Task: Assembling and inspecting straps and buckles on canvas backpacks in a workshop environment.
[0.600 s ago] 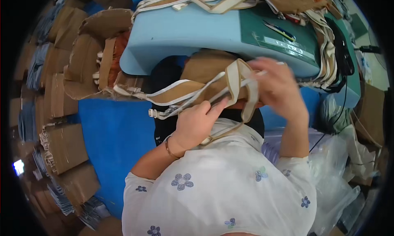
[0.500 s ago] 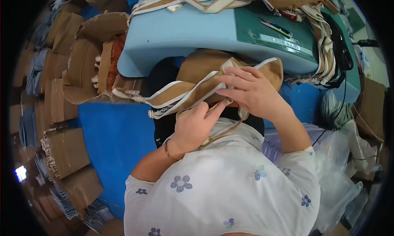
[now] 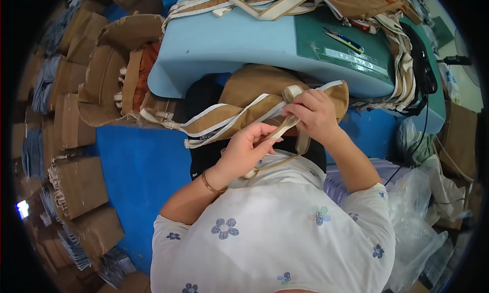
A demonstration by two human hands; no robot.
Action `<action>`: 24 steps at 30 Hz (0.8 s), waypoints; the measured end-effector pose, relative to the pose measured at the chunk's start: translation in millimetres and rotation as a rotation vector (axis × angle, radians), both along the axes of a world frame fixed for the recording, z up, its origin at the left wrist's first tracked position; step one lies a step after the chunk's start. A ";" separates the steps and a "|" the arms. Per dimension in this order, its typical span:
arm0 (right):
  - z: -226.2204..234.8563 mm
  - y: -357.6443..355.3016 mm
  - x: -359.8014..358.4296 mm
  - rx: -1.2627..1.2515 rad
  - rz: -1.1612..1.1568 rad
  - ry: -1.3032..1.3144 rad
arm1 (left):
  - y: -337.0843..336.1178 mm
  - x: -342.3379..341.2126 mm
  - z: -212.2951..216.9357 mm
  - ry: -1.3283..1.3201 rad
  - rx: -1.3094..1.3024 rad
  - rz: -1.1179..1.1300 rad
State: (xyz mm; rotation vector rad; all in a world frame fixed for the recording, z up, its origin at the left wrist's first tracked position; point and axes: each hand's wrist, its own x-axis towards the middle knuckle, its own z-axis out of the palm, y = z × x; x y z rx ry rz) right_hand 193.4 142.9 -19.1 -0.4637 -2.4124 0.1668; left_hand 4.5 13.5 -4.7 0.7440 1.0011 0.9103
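Your left hand (image 3: 243, 153), right hand (image 3: 318, 117): both pinching long cream-and-tan woven strap (image 3: 288, 124), your side of pale-blue smooth counter (image 3: 234, 33), apparently keeping span straight; tan white-edged cloth (image 3: 262, 81) nearer counter.

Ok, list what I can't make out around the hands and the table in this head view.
All in the head view:
- Webbing strap, stretch inside the right hand: hidden by its fingers.
- Same strap at the left hand: partly covered by it.
- Tan fabric: partly behind the right hand.
- Straps on the table: cut off by the upper edge.
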 end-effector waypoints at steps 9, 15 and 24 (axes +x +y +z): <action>21.0 -10.8 8.1 -0.124 0.138 -0.058 | -6.8 3.3 -2.0 1.278 0.866 0.270; 37.5 -2.9 -7.8 -0.929 0.121 0.108 | 1.9 -10.8 5.1 1.250 0.977 0.177; 57.3 75.2 -16.2 -0.075 -0.308 0.009 | 1.0 -18.2 13.7 0.128 0.266 0.253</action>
